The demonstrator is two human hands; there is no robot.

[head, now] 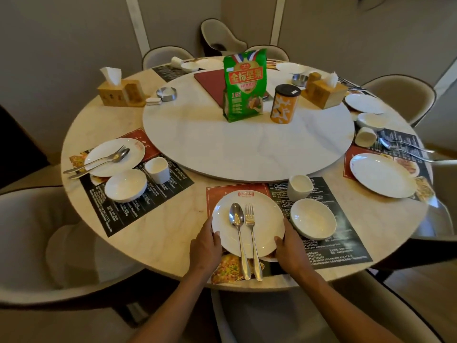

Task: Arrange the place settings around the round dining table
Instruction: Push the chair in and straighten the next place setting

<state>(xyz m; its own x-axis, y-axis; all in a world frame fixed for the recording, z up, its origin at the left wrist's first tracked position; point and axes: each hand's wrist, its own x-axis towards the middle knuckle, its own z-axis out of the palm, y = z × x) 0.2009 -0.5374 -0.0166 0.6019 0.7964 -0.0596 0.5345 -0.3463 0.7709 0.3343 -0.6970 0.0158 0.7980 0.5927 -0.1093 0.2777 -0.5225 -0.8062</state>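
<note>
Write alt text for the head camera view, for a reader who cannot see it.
A person's left hand and right hand hold the rim of a white plate bearing a spoon and fork, on a placemat at a round dining table. A cup and bowl sit to its right.
</note>
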